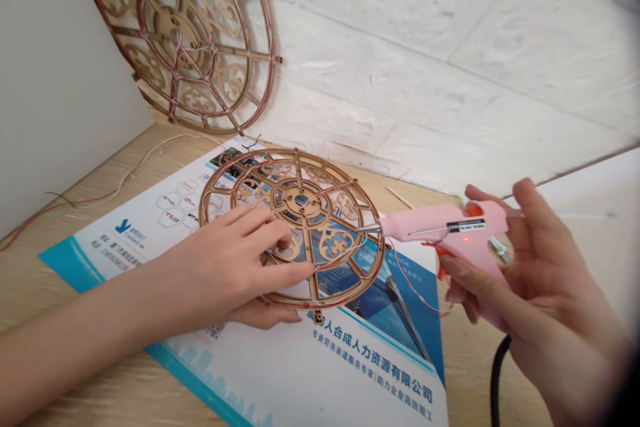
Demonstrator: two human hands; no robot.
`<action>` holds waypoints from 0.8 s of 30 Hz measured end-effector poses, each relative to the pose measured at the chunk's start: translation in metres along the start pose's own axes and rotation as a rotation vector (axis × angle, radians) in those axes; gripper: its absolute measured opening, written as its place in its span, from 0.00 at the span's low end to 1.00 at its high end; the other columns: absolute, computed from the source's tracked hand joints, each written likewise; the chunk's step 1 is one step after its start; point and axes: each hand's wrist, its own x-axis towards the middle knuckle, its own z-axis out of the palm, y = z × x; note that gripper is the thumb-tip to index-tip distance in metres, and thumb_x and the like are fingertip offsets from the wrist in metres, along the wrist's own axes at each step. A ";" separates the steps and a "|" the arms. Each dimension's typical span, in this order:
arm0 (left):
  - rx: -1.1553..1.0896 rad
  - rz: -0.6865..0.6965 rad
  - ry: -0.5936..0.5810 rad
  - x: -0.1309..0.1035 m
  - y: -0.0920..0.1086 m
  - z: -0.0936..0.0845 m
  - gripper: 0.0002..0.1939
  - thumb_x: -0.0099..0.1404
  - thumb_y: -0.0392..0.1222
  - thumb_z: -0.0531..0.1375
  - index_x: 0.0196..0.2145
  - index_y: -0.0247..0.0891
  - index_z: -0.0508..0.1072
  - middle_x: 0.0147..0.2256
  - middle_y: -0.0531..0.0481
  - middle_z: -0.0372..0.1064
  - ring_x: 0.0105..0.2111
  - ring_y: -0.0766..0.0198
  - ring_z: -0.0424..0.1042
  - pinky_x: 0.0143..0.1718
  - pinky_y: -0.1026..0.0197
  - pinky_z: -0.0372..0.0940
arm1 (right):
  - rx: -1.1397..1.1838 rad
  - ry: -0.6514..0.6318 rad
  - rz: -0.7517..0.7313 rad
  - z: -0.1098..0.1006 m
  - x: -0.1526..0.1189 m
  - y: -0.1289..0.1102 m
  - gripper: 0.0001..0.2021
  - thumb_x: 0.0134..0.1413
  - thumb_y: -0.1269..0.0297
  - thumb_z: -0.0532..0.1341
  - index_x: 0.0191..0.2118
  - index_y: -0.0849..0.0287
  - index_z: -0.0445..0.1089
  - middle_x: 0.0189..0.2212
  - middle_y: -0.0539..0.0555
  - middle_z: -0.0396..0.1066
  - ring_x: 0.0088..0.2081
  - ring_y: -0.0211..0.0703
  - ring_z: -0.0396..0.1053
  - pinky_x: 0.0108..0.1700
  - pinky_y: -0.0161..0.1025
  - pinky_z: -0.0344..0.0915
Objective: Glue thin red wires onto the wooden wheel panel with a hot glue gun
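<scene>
Handling a round, bronze-coloured openwork frame [300, 211] wired in red and white, pinching its near edge with curled left hand [245, 263], gripping pink glue gun [435, 223] in right hand [543, 290].

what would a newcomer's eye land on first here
Probably the pink glue gun in the right hand, its metal nozzle pointing at the round brown openwork frame. The left hand holds that frame over a printed sheet. At upper left, a second such frame stands against the white wall.

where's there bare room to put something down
Bare wood shows lower left, between the left forearm and brochure; the brochure's lower part is also uncovered. The front wheel is crowded: left hand on it, glue gun tip over it.
</scene>
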 end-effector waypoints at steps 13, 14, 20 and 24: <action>0.000 0.008 0.001 0.000 0.000 -0.002 0.16 0.74 0.52 0.59 0.54 0.45 0.75 0.43 0.42 0.71 0.43 0.50 0.69 0.43 0.50 0.68 | -0.008 0.007 0.045 0.002 -0.003 -0.004 0.45 0.48 0.61 0.76 0.69 0.25 0.60 0.68 0.53 0.63 0.20 0.35 0.67 0.12 0.36 0.66; -0.002 0.007 0.002 0.000 0.000 -0.002 0.15 0.75 0.52 0.58 0.53 0.45 0.75 0.43 0.42 0.71 0.43 0.50 0.69 0.43 0.49 0.68 | 0.000 0.007 0.047 0.002 -0.003 -0.004 0.44 0.48 0.61 0.76 0.68 0.25 0.61 0.68 0.53 0.64 0.20 0.35 0.67 0.11 0.36 0.65; 0.000 0.008 0.010 0.001 0.000 -0.001 0.15 0.76 0.51 0.56 0.53 0.45 0.75 0.43 0.42 0.71 0.43 0.51 0.69 0.42 0.49 0.67 | -0.012 0.023 0.063 0.001 -0.002 -0.001 0.44 0.47 0.60 0.77 0.68 0.26 0.62 0.66 0.54 0.66 0.18 0.36 0.67 0.09 0.38 0.63; 0.000 0.001 0.001 0.001 -0.001 -0.002 0.15 0.75 0.51 0.58 0.54 0.45 0.75 0.43 0.43 0.71 0.43 0.51 0.69 0.43 0.50 0.67 | -0.015 0.030 0.066 0.000 -0.003 0.000 0.44 0.47 0.60 0.77 0.68 0.26 0.63 0.66 0.55 0.66 0.18 0.37 0.68 0.09 0.37 0.62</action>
